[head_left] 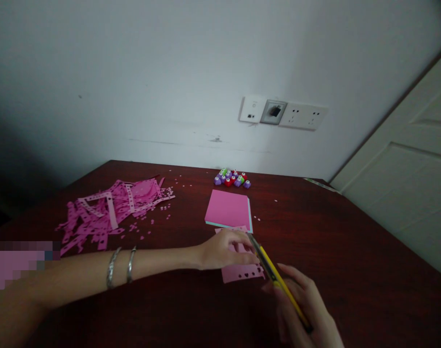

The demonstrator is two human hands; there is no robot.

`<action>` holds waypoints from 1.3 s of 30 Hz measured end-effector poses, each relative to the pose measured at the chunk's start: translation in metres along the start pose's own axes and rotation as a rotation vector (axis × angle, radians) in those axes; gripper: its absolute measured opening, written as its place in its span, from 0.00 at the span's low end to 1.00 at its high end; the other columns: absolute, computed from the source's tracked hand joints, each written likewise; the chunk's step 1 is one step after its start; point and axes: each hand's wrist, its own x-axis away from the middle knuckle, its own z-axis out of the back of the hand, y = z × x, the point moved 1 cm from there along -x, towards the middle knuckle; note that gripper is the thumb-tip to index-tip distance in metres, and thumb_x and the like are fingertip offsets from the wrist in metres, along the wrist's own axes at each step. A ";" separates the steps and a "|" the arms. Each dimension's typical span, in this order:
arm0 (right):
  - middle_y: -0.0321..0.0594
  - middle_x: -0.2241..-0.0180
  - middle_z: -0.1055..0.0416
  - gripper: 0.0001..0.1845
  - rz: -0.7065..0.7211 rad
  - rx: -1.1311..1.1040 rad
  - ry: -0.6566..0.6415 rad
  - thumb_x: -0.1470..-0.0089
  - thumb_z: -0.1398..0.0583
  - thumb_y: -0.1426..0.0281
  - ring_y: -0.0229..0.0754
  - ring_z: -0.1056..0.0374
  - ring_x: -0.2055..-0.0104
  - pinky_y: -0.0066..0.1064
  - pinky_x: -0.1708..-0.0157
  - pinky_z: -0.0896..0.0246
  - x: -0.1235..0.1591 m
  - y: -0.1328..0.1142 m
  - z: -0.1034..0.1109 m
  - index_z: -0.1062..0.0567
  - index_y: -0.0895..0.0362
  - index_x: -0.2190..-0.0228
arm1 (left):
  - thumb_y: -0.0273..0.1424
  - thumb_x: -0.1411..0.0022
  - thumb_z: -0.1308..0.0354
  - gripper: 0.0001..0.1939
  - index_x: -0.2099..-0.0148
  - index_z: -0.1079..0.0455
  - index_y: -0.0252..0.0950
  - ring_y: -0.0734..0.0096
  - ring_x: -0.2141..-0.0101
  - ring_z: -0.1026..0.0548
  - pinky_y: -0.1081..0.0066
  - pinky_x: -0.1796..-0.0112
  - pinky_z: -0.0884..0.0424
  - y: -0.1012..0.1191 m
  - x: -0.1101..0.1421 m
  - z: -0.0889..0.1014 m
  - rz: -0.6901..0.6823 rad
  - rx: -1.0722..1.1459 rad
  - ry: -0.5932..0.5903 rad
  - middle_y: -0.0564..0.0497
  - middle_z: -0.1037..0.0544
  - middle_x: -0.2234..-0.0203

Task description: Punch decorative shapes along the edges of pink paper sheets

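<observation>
My left hand point(226, 249) lies on a sheet of pink paper point(237, 273), its fingers stretched out and pressing it to the table. Along the sheet's near edge runs a row of small punched shapes, hearts and stars among them. My right hand point(303, 304) is closed around a yellow utility knife point(284, 286). The knife slants up and to the left, its tip at the sheet's right edge beside my left fingertips. Whether the blade touches the paper I cannot tell. Just beyond the sheet sits a square stack of pink and light blue paper point(228, 208).
A heap of punched pink paper strips point(111, 208) with scattered bits covers the left of the dark red table point(332, 232). Several small purple, red and green craft punches point(231, 178) stand at the back by the wall. Sockets point(302, 116) are set in the wall; a white door point(405, 169) is at right.
</observation>
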 end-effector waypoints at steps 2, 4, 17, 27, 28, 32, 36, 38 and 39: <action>0.34 0.77 0.29 0.17 -0.057 -0.195 -0.065 0.45 0.46 0.59 0.32 0.40 0.87 0.23 0.87 0.41 -0.009 -0.001 -0.012 0.40 0.52 0.56 | 0.39 0.45 0.43 0.15 0.61 0.27 0.34 0.70 0.65 0.30 0.71 0.62 0.36 0.009 0.003 -0.008 0.096 0.207 0.080 0.48 0.25 0.66; 0.33 0.75 0.30 0.16 -0.057 -0.305 -0.138 0.44 0.46 0.58 0.32 0.40 0.85 0.23 0.84 0.41 -0.017 -0.002 -0.022 0.41 0.52 0.57 | 0.40 0.46 0.42 0.16 0.64 0.26 0.32 0.71 0.68 0.31 0.72 0.65 0.36 0.012 0.006 -0.014 0.184 0.345 0.193 0.49 0.26 0.70; 0.43 0.62 0.28 0.20 0.194 0.309 -0.331 0.45 0.47 0.62 0.43 0.29 0.61 0.32 0.61 0.32 -0.061 0.022 0.013 0.35 0.55 0.52 | 0.35 0.51 0.40 0.10 0.73 0.26 0.32 0.76 0.78 0.34 0.72 0.71 0.38 -0.002 0.026 0.203 0.658 -0.260 0.252 0.51 0.28 0.82; 0.44 0.60 0.29 0.13 0.321 0.455 -0.461 0.45 0.49 0.70 0.42 0.31 0.61 0.33 0.61 0.33 -0.074 0.026 0.015 0.27 0.57 0.63 | 0.30 0.47 0.39 0.15 0.79 0.36 0.24 0.77 0.78 0.33 0.74 0.69 0.36 -0.034 0.103 0.266 1.259 -0.611 0.235 0.55 0.36 0.92; 0.44 0.61 0.29 0.13 0.319 0.461 -0.477 0.45 0.50 0.71 0.42 0.31 0.62 0.32 0.62 0.34 -0.076 0.024 0.014 0.27 0.57 0.63 | 0.30 0.47 0.39 0.16 0.79 0.37 0.24 0.77 0.78 0.33 0.74 0.69 0.36 -0.036 0.103 0.266 1.275 -0.617 0.233 0.55 0.36 0.92; 0.43 0.63 0.30 0.13 0.298 0.492 -0.501 0.45 0.50 0.72 0.40 0.31 0.64 0.30 0.63 0.35 -0.083 0.023 0.011 0.27 0.58 0.65 | 0.29 0.47 0.39 0.15 0.79 0.36 0.24 0.76 0.77 0.33 0.75 0.69 0.35 -0.043 0.103 0.267 1.326 -0.667 0.237 0.55 0.36 0.92; 0.42 0.65 0.30 0.13 0.282 0.522 -0.519 0.46 0.50 0.72 0.40 0.32 0.66 0.30 0.65 0.37 -0.089 0.025 0.009 0.27 0.58 0.64 | 0.26 0.53 0.36 0.14 0.81 0.36 0.24 0.71 0.76 0.31 0.72 0.70 0.35 -0.041 0.103 0.267 1.334 -0.775 0.281 0.52 0.35 0.92; 0.42 0.67 0.30 0.13 0.280 0.541 -0.522 0.46 0.50 0.72 0.40 0.33 0.67 0.31 0.66 0.38 -0.094 0.026 0.007 0.27 0.59 0.64 | 0.24 0.58 0.34 0.13 0.83 0.35 0.24 0.67 0.76 0.30 0.69 0.70 0.34 -0.038 0.101 0.265 1.265 -0.867 0.342 0.50 0.34 0.92; 0.42 0.67 0.30 0.13 0.280 0.552 -0.518 0.46 0.49 0.71 0.40 0.33 0.68 0.31 0.67 0.38 -0.096 0.027 0.006 0.26 0.59 0.64 | 0.23 0.60 0.34 0.12 0.83 0.35 0.24 0.64 0.76 0.29 0.67 0.70 0.34 -0.035 0.097 0.263 1.204 -0.927 0.388 0.49 0.33 0.91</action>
